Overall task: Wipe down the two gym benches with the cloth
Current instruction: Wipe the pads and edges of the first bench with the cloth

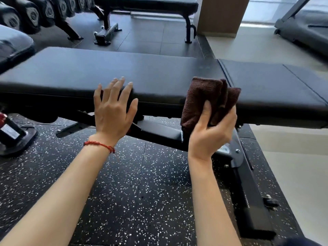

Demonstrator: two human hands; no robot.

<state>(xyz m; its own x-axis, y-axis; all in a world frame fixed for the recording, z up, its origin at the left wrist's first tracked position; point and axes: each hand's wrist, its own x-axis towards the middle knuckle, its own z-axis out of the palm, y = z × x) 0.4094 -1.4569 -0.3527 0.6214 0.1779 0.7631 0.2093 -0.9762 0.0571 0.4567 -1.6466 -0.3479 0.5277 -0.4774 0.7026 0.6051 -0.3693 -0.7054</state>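
A black padded gym bench (150, 73) runs across the middle of the view, its pad split by a seam at the right. My right hand (211, 132) grips a folded dark brown cloth (204, 98) held against the bench's near edge, just left of that seam. My left hand (113, 107), with a red string on its wrist, has straight spread fingers over the near edge of the pad; whether it touches is unclear. A second black bench (147, 6) stands farther back at the top.
A rack of black dumbbells (35, 13) lines the top left. A treadmill (305, 27) stands at the top right beside a tan pillar (220, 15). The near bench's steel frame (248, 183) reaches toward me over speckled rubber floor (133, 192).
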